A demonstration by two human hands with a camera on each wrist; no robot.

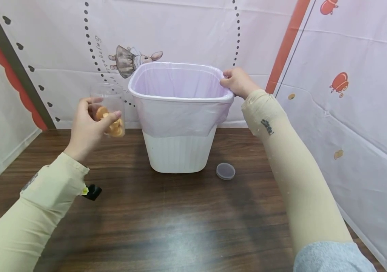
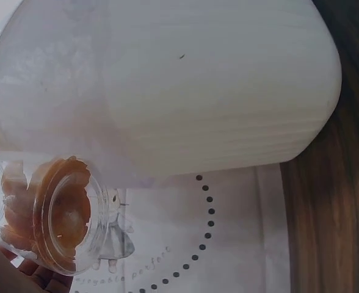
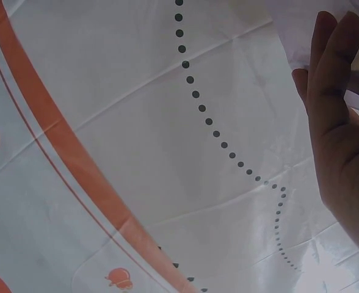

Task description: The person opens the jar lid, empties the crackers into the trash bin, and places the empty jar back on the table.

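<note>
A white trash bin point(image 1: 179, 151) stands upright, with a pale purple bag point(image 1: 179, 81) lining it and folded down over its outside. My right hand point(image 1: 239, 82) grips the bin's right rim through the bag; in the right wrist view that hand point(image 3: 341, 116) shows at the right edge. Left of the bin, my left hand point(image 1: 89, 122) holds a clear plastic jar point(image 1: 110, 94) above the table, thumb and fingers round its side. Orange-brown, ragged-edged pieces point(image 2: 66, 210) lie at the jar's bottom. Beside the bin's right foot a round clear lid point(image 1: 225, 171) lies flat.
Everything stands on a dark brown wood-grain table point(image 1: 176, 215). A white printed cloth point(image 1: 193, 34) hangs close behind the bin, and printed cloth point(image 1: 366, 113) also bounds the right side. A black strap end point(image 1: 93, 192) sticks out from the left wrist.
</note>
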